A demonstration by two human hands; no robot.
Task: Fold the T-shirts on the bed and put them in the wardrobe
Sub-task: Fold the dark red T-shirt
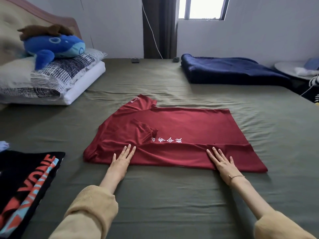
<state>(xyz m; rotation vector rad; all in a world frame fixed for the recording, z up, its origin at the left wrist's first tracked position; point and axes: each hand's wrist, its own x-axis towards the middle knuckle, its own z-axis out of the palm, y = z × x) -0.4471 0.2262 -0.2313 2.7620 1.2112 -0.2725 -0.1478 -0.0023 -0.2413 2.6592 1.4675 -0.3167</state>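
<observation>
Dark red cotton-like T-shirt [174, 135] with a line of white characters printed on it lies spread sideways on the olive-green bed sheet [155, 195], near the middle of the bed. Its near long edge is folded up over the body, and one short sleeve is turned inward onto the chest, while the other sleeve points toward the pillows. Both hands lie flat on the folded near strip, fingers straight and pressing the cloth down, gripping nothing: the left hand [121, 158] near the collar end, the right hand [221, 161] nearer the hem end. A thin bracelet circles the right wrist, and mustard-yellow knit sleeves cover both forearms.

At the left edge of the sheet lies a black T-shirt [25, 183] with red and light-blue lettering, well apart from the red one. Farther off on the left, a blue plush whale toy [55, 47] rests on a black-and-white patterned pillow [57, 75], which sits on a white pillow before a padded beige headboard. A folded navy-blue blanket [229, 71] lies at the far right of the bed, below a small window [202, 7] and beside a dark curtain.
</observation>
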